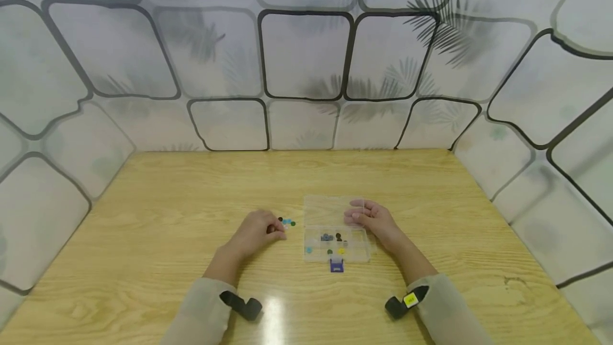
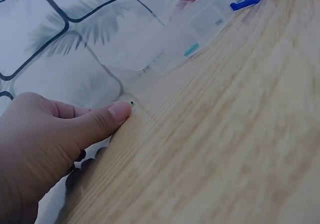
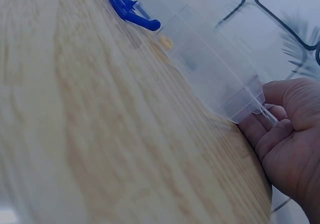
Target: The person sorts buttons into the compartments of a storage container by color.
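Observation:
A clear compartment box (image 1: 356, 256) lies on the table with its see-through lid (image 1: 321, 209) raised at the back and a blue latch (image 1: 337, 265) at the front. Small round pieces sit in its compartments, among them a yellow piece (image 1: 341, 251) and grey pieces (image 1: 326, 237). My right hand (image 1: 378, 223) holds the lid's right edge, fingers behind the clear plastic and thumb in front. To the left of the box, my left hand (image 1: 256, 233) bends its fingers down by a few loose pieces (image 1: 288, 221). Its thumb hides the fingertips in the left wrist view, so a held piece cannot be confirmed.
The wooden table (image 1: 158, 228) extends around the box on all sides. Patterned wall covering (image 1: 306, 57) stands along its back edge and both sides. A black wrist camera (image 1: 246, 307) is strapped at the left sleeve, another wrist camera (image 1: 399, 305) at the right.

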Demonstrator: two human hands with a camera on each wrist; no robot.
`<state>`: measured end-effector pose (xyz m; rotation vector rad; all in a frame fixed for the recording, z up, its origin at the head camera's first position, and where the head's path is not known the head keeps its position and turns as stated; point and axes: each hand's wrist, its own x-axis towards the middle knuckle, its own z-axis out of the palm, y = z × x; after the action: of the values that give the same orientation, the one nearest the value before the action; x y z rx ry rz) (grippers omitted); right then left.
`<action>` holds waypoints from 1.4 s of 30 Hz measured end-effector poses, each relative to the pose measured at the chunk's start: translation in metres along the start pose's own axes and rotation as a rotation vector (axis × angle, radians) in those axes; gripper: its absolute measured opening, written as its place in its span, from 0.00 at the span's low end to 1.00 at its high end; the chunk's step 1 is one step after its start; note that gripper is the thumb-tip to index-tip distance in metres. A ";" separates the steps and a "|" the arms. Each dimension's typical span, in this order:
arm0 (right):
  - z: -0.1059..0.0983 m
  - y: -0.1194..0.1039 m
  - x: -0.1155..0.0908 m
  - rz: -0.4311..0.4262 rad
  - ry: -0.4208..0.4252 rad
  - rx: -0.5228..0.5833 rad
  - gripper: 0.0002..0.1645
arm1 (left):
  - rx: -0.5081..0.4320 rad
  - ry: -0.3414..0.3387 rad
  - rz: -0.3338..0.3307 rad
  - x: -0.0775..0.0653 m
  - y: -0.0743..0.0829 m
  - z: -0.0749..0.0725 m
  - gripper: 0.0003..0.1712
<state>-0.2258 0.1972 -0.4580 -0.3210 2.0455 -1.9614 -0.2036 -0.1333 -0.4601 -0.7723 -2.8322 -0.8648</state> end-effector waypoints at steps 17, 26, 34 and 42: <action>0.000 0.000 0.002 -0.015 -0.005 0.004 0.29 | 0.170 0.134 0.271 0.004 0.015 0.003 0.09; 0.001 0.000 0.002 0.006 0.015 -0.024 0.29 | 0.184 0.155 0.377 0.016 0.041 -0.001 0.09; 0.001 0.001 0.002 0.005 0.012 -0.007 0.29 | 0.276 0.188 0.446 0.027 0.062 0.013 0.10; 0.001 0.003 0.002 -0.009 -0.001 0.001 0.29 | 0.245 0.092 0.363 0.034 0.085 0.026 0.10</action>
<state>-0.2268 0.1955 -0.4606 -0.3309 2.0458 -1.9673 -0.1901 -0.0438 -0.4315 -1.1244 -2.5346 -0.4767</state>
